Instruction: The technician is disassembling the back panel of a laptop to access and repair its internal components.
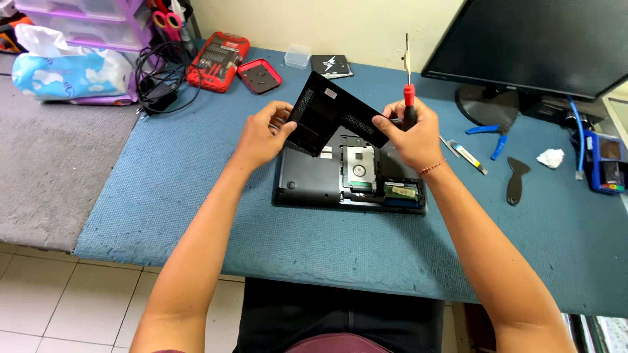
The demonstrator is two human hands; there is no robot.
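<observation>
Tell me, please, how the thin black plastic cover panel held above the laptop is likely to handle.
The thin black plastic cover panel probably feels light: the left hand and right hand hold it only by its edges. Being a wide, thin sheet, it may flex if twisted. Its vent slots and edges look like weak spots, so it could crack under pressure.

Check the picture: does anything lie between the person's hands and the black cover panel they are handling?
No. Both hands already grip the black cover panel: the left hand at its left edge, the right hand at its right edge, with a red-handled screwdriver held in that hand. The panel is tilted above the opened laptop.
</observation>
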